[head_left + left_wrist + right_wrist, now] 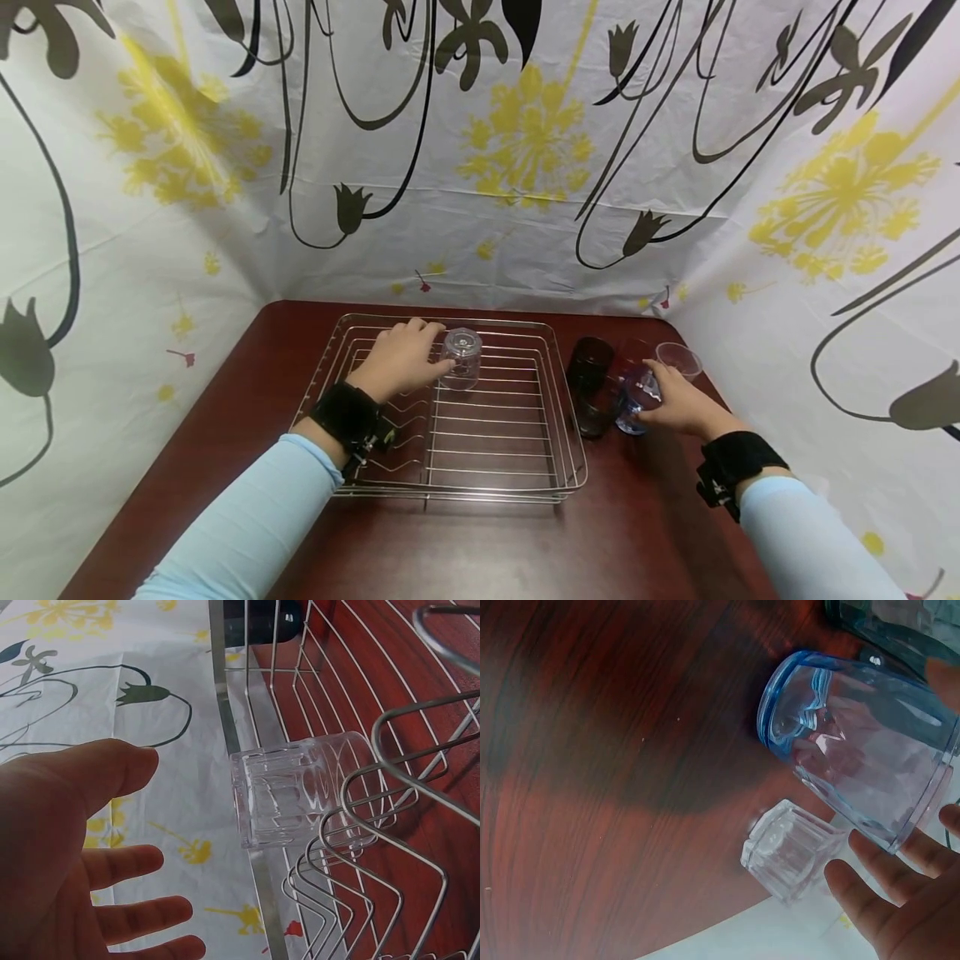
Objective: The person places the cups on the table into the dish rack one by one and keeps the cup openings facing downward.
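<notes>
An upside-down clear glass [462, 360] sits in the wire dish rack [457, 493]. Beside it is my left hand [403, 357], thumb and fingers spread; in the left wrist view a gap shows between the fingers and the glass [300, 796]. On the table to the right stands a blue-tinted glass [870, 742], mouth up. My right hand [684, 405] is at its upper part, thumb on one side and loosely extended fingers on the other, around the rim. The fingertips [855, 889] also reach close to a small clear glass [791, 851].
Two dark glasses [591, 360] stand between the rack and the blue one, with a reddish glass [632, 352] behind. The clear glass's wide rim [678, 360] shows at the table's right edge. A patterned sheet [510, 250] hangs around the brown table [480, 550].
</notes>
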A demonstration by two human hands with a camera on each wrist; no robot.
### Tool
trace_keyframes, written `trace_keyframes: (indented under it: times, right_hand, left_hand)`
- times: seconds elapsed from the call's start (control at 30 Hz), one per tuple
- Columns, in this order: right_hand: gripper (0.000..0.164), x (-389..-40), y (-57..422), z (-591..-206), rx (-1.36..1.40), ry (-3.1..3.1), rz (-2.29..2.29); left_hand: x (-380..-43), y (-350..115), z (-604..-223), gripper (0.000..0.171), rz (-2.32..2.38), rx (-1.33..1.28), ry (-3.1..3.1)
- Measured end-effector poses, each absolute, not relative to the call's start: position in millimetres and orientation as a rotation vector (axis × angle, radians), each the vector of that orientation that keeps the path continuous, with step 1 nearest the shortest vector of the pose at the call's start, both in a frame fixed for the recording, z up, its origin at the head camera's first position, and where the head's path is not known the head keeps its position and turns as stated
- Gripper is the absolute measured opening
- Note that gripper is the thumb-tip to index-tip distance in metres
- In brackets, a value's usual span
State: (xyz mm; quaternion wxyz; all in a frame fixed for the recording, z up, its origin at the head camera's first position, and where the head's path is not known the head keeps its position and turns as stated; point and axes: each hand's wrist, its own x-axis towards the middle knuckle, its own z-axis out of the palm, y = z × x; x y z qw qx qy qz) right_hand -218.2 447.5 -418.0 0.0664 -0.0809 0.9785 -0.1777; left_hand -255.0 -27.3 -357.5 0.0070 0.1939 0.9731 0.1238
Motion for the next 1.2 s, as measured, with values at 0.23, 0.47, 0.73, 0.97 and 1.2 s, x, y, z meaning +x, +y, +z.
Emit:
trace_keyframes:
  times: [0.23, 0.47, 0.73, 0.97, 1.2]
  right_hand:
    - [0.101, -218, 447, -423, -0.219, 2.965, -0.547]
    - [0.108, -218, 442, -427, -0.21, 2.988, -0.551]
    - [0.107, -215, 447, -412, -0.203, 3.031, -0.485]
    - [0.1, -212, 447, -395, -0.223, 3.105, -0.401]
    - [0.087, -213, 445, -373, -0.241, 3.132, -0.454]
  left_hand:
    - [-252, -28, -357, 0.071, 0.404, 0.625, 3.045]
    - [-250, -32, -361, 0.07, 0.418, 0.594, 3.044]
    - [-254, -28, -360, 0.069, 0.444, 0.613, 3.038]
    - [-253, -28, -364, 0.069, 0.447, 0.614, 3.032]
    - [-252, -28, -363, 0.068, 0.467, 0.607, 3.033]
